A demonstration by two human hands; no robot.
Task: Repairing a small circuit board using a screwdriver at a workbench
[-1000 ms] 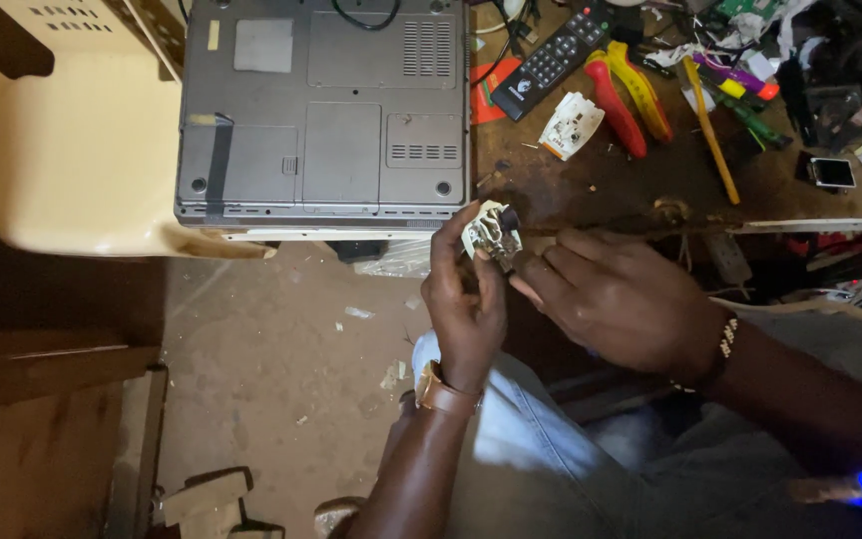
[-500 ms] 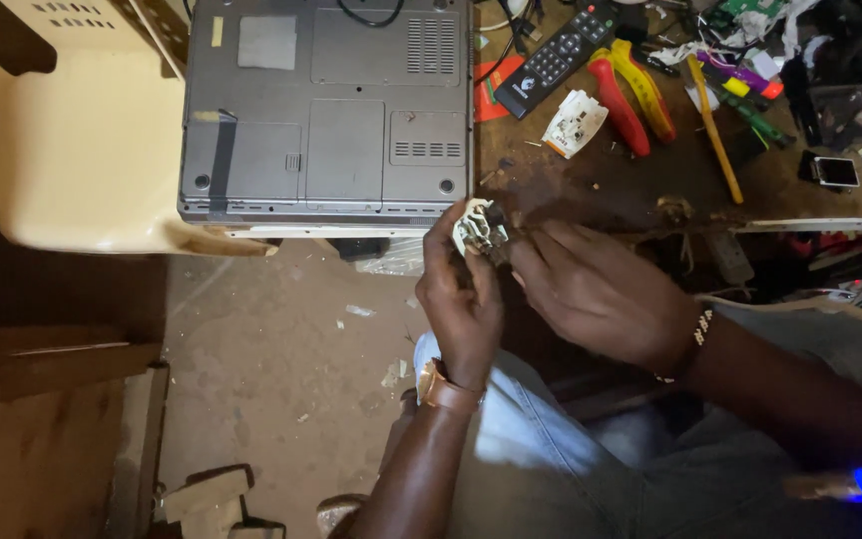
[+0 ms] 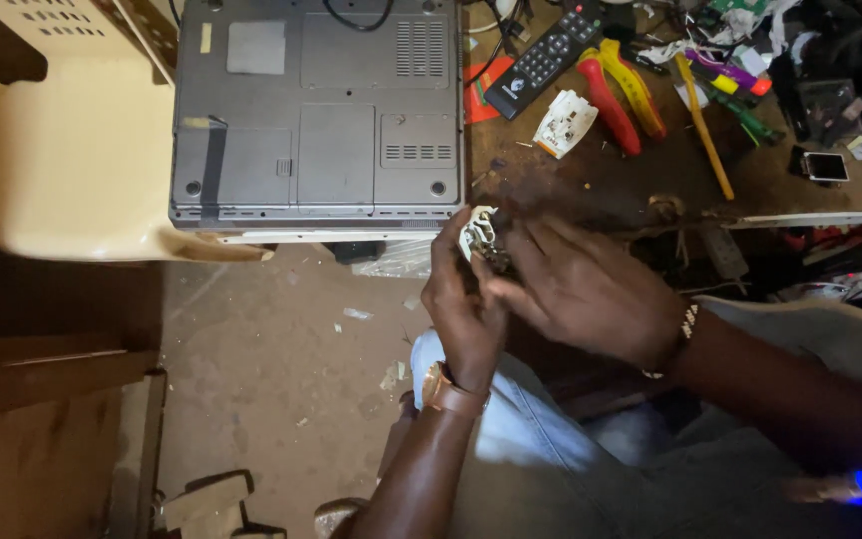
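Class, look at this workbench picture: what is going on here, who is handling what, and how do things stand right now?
A seated person holds a small white electrical part in the left hand, just below the bench edge. The right hand reaches in, its fingertips at the part. On the cluttered workbench above lie an upturned grey laptop, a black remote control, red and yellow pliers and another white part. A cream plastic chair stands to the left.

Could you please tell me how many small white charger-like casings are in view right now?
2: one white casing is held between the left hand and right hand; the other white casing lies on the workbench beside the black remote control. More may be hidden in clutter.
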